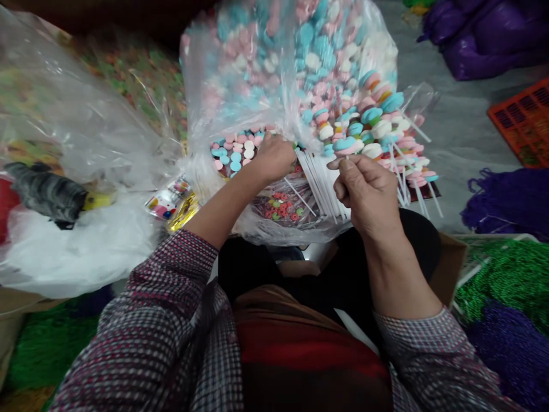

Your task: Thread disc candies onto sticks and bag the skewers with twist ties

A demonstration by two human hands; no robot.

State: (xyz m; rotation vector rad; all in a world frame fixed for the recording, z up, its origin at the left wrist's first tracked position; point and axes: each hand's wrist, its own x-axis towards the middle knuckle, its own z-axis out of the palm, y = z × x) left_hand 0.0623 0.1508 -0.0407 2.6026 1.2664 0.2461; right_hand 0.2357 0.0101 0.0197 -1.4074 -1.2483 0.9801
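My right hand (371,186) is closed, thumb and forefinger pinching the lower end of a candy skewer (348,146) with pink, white and blue discs just above the fingertips. My left hand (278,155) is reaching forward with curled fingers, beside loose pink, white and blue candy discs (235,157); its fingertips are hidden, so I cannot make out what they hold. Between the hands lies a row of white sticks (319,183). Small red and green candy rings (281,207) sit in clear plastic nearer my lap. Several finished-looking candy skewers (381,123) are heaped beyond my right hand.
A big clear bag of pastel candies (253,63) stands at the back. Left are a bag of orange and green candies (146,86), a dark cloth-wrapped tool (49,191) and white plastic (81,246). Right are an orange crate (523,120), purple bundles (510,200) and green strands (506,274).
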